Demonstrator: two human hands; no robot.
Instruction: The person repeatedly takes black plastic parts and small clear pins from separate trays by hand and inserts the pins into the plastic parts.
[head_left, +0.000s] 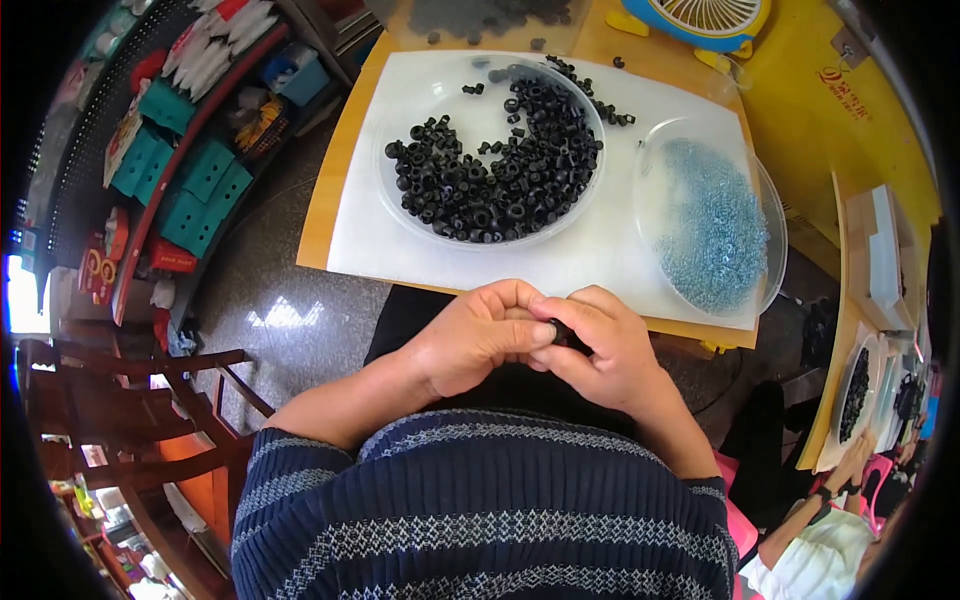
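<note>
**Pinched just off the table (333, 200)!**

Head view: gripped the black part (562, 332) tip-to-tip in left hand (480, 335) and right hand (612, 350), both curled nearly closed, probably for steadiness. Had black pile (480, 205) and blue bits (710, 240) just ahead, seemingly for reach.

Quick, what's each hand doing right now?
Left hand: closed, fingertips pinching at a small black piece.
Right hand: closed, holding the same black piece.

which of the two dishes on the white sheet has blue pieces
The right-hand dish; pale blue pieces lie in it, while the left-hand dish holds black parts.
</note>
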